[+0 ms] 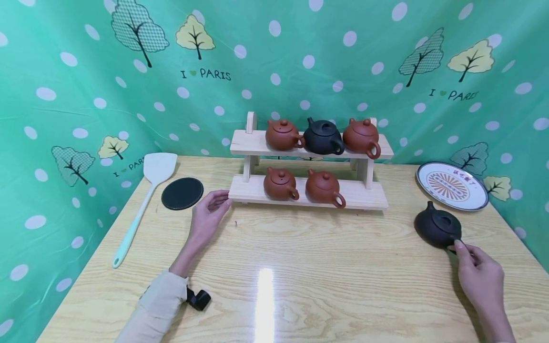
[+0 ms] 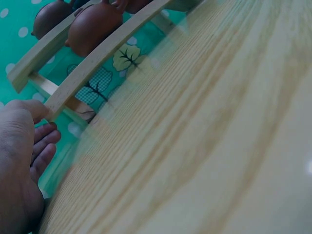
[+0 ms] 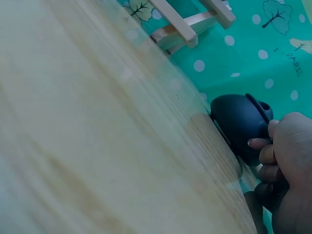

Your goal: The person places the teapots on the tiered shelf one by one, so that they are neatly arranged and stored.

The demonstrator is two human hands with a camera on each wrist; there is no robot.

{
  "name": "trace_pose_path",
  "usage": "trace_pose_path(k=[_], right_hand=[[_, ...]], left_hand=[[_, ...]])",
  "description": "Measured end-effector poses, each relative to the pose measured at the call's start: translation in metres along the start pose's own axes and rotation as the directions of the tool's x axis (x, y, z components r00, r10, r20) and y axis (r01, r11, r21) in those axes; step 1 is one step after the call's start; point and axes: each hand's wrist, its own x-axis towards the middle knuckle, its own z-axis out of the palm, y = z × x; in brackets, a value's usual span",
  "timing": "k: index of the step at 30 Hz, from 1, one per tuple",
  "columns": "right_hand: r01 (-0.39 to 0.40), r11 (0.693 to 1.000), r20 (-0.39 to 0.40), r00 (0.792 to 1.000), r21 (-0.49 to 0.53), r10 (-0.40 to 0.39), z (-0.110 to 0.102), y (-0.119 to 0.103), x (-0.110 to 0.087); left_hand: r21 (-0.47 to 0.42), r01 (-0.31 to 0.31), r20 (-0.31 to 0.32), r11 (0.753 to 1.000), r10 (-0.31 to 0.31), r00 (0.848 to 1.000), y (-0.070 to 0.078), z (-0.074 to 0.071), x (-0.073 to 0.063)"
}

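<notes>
A two-tier wooden shelf (image 1: 274,196) stands at the back of the table. Its upper board carries a black teapot (image 1: 322,137) between two brown teapots (image 1: 283,136); two more brown teapots (image 1: 323,186) sit on the lower board. My left hand (image 1: 209,214) holds the left end of that lower board, its thumb side against the wood in the left wrist view. At the right, my right hand (image 1: 480,274) pinches the handle of another black teapot (image 3: 239,126). Whether this teapot rests on the table or hangs just above it, I cannot tell.
A patterned plate (image 1: 476,202) lies at the back right, just behind the held teapot. On the left are a black round coaster (image 1: 182,193) and a white spatula with a mint handle (image 1: 134,228). A green dotted curtain (image 1: 274,52) encloses the table's back and sides.
</notes>
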Motion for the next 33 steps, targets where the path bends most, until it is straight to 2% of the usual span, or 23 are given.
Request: trace_pose_path(k=[15,24,33], right_hand=[[0.081,0.997,-0.079,0.994,0.015,-0.079,0.0043,0.0042,-0.0012],[0.141,0.989,-0.126,0.983,0.04,-0.135,0.0066,0.0029,-0.0024],[0.18,0.982,-0.157,0.973,0.058,-0.169,0.0084,0.0023,-0.0046]], left_hand=[[-0.01,-0.02,-0.007,1.0,0.02,1.0,-0.001,0.0011,0.0011],[0.0,0.008,-0.003,1.0,-0.008,1.0,-0.0002,0.0001,0.0012],[0.005,-0.001,0.001,1.0,0.001,1.0,-0.0004,-0.0005,0.0009]])
